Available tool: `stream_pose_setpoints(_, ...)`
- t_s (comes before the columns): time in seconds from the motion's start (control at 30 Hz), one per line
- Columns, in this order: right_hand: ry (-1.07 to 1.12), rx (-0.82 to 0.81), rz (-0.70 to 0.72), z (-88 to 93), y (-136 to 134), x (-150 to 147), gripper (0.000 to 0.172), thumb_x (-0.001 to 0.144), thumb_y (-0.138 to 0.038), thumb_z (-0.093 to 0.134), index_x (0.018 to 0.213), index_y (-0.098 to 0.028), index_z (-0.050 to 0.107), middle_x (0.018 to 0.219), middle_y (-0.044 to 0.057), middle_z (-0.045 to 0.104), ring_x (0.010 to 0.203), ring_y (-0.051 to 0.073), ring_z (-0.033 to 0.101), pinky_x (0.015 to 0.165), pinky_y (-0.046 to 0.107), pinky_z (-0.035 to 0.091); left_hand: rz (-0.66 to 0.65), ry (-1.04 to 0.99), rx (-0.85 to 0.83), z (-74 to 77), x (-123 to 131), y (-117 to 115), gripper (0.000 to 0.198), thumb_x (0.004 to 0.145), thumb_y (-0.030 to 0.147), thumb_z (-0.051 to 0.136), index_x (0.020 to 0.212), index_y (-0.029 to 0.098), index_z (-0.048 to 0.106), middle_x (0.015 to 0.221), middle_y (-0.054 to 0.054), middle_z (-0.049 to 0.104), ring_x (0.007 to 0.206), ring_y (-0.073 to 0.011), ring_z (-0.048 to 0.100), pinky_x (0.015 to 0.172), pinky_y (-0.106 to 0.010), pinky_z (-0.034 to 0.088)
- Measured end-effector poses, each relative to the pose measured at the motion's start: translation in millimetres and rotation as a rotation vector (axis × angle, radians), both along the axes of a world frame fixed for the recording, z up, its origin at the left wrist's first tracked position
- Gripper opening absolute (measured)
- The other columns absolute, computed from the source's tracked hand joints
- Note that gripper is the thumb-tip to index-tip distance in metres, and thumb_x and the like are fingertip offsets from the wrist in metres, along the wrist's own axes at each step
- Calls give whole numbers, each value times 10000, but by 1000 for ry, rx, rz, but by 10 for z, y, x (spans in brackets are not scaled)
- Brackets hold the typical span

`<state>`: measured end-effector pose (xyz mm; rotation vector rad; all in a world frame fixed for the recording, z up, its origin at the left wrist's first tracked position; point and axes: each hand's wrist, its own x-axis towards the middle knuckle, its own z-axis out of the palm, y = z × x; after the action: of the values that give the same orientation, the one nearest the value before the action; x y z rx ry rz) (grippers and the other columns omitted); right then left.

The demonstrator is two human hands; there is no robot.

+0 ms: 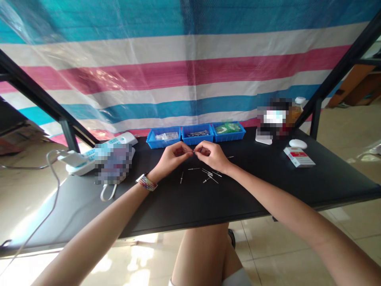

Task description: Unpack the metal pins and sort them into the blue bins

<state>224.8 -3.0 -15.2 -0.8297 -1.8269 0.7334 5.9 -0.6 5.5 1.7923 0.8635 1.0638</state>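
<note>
Over the table, behind the scattered pieces, my left hand (175,154) and my right hand (212,155) meet fingertip to fingertip. Both are closed in a pinch on one small thin piece that looks like a pop rivet (193,151); the fingers cover most of it. Several loose pop rivets (208,173), silvery pins with a thicker end, lie on the black table (178,206) below my hands. Just behind my fingers stands the middle blue bin (198,139), which holds more metal pins.
A left blue bin (151,140) contains clear plastic bags, a right blue bin (229,136) green packets. At left are a power strip (77,169) and cable. A small box (299,157), a white oval object (298,143) and a bottle (296,111) stand right. Striped sheeting (190,75) hangs behind.
</note>
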Motion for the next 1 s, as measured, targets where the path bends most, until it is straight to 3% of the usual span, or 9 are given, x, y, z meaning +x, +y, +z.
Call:
stream_pose_setpoints(0.17,42,-114,45,-13,13,19,304,1033,-456,595,866,-206,645,817,16,680,605,148,645,584,272,523,56,41,111,-39,-18,7,309,893,446,823,985,179,698,880,-37,720,816,-178,686,781,-293,555)
stream_pose_setpoints(0.37,16,-129,37,4,-5,27,446,1045,-592,561,833,-205,627,780,10,667,565,134,624,565,267,502,98,145,233,-41,-34,-4,257,973,444,731,958,188,713,898,-43,722,824,-180,668,781,-297,536)
stream_pose_setpoints(0.57,194,-212,30,44,-21,-9,256,908,-444,739,1001,-216,669,846,-3,679,597,137,662,560,261,542,179,202,230,-25,-30,2,417,1002,550,660,803,185,704,771,-33,723,730,-175,641,689,-283,484)
stream_pose_setpoints(0.8,179,-138,1,38,-48,4,123,857,-307,746,882,-214,669,719,-11,677,614,162,695,596,276,552,175,207,155,-49,-29,23,500,998,612,643,763,178,724,745,-43,744,703,-177,661,681,-283,488)
stream_pose_setpoints(0.9,190,-134,-23,70,-9,3,146,854,-332,751,857,-212,667,715,-7,685,575,152,673,568,269,535,122,247,139,-33,-50,18,509,1033,600,582,796,175,729,762,-47,742,729,-185,669,704,-290,501)
stream_pose_setpoints(1.0,241,-100,-190,133,156,49,197,886,-397,723,926,-205,704,815,10,723,520,123,626,523,260,489,-1,321,169,0,-65,-10,406,1031,532,593,890,180,737,866,-55,749,801,-196,674,758,-305,526)
